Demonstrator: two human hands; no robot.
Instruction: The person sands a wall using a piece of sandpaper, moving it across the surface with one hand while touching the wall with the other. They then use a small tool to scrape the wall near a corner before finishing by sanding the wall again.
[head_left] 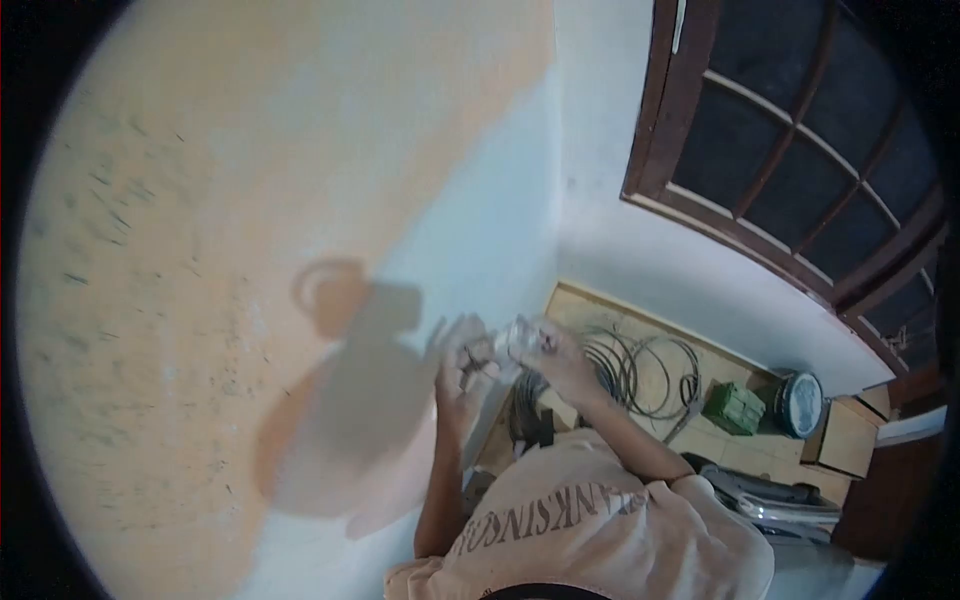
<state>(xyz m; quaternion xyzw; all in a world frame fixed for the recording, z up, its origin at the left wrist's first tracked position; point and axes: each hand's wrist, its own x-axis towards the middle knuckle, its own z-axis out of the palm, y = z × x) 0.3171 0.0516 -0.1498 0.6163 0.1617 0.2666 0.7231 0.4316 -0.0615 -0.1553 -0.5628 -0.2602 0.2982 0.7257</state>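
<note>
In front of my chest, close to the painted wall (480, 240), my two hands are raised side by side. Whitish smears cover the fingers of both. My left hand (464, 362) is turned palm up, its fingers loosely bent and apart. My right hand (560, 365) is closed on a small whitish, crumpled-looking piece (515, 340), whose kind I cannot tell. That piece lies between the hands, right beside the fingers of my left hand.
Coils of dark cable (640, 375) lie on the tiled floor beyond my right arm. Further right stand a green box-like bundle (735, 408), a bucket (800, 405) and a cardboard box (843, 440). A brown-framed window (745, 205) is at upper right.
</note>
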